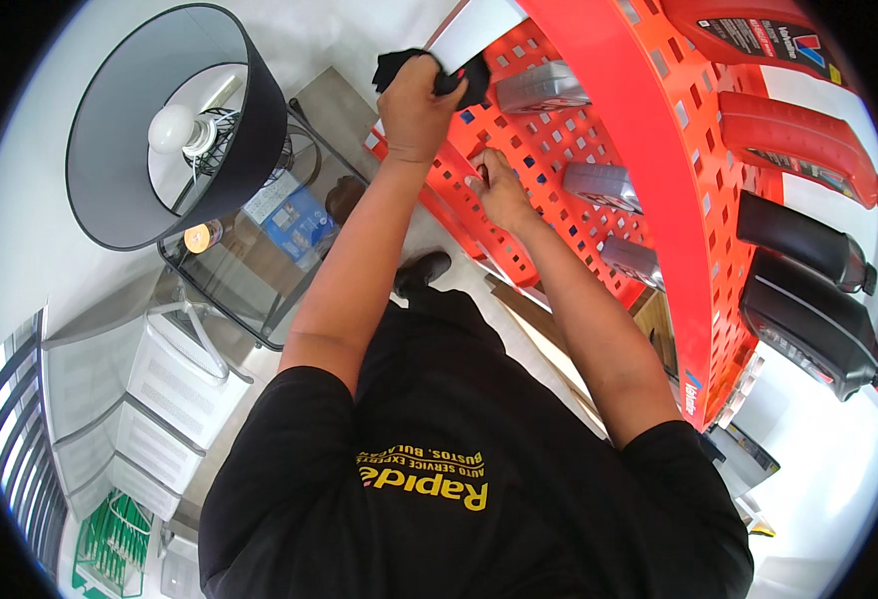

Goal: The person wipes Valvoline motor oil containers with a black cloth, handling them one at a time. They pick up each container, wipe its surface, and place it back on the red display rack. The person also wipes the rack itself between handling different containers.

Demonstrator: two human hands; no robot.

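Note:
My left hand (419,108) is closed on a black cloth (476,82), which bunches out on both sides of the fingers. The cloth lies against the end of a white panel (474,35) at the top of the red rack. Lower and to the right, my right hand (505,192) has its fingers curled at the edge of a red perforated shelf (544,150), and seems to grip it. Grey bottles (542,88) stand on that shelf, beyond my right hand.
Red jugs (798,140) and black bottles (808,319) stand on the rack's higher shelf at right. At left are a dark lamp shade (259,110) with a white bulb (171,130), a glass table (249,270) and white perforated seats (174,374). My shoe (422,272) shows below.

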